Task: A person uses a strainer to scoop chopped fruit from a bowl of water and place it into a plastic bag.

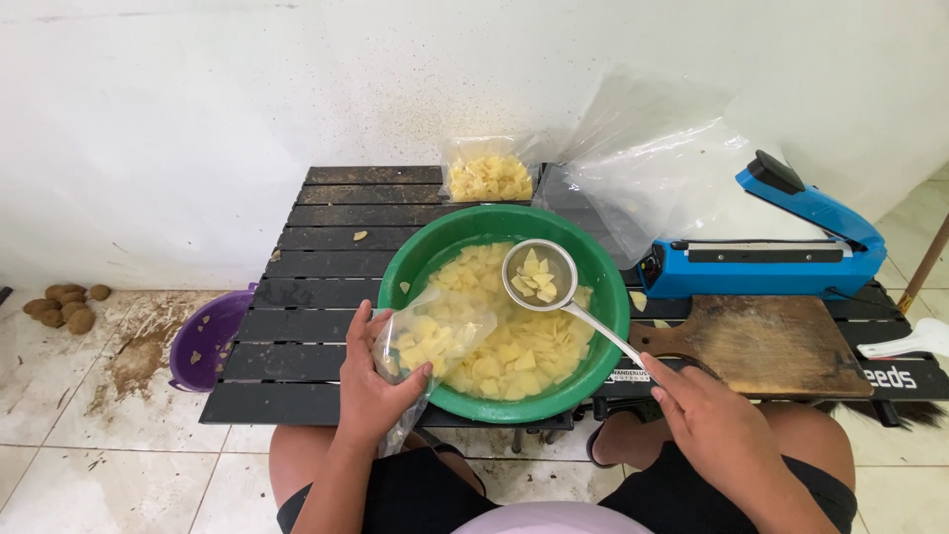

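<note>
Small clear plastic bag (432,341), part-filled with pale yellow pieces, lower centre of frame, held at green basin rim. Second clear bag (487,170), filled with same yellow pieces, upright at upper centre on counter. Large empty clear bags (652,168) piled upper right, behind blue sealer. White label on counter edge (629,375), centre right.

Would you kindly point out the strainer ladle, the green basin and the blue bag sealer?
strainer ladle (539,276), head view, on its mesh bowl holding cut pieces.
green basin (415,259), head view, on its left inner wall.
blue bag sealer (791,265), head view, on its base body.
</note>
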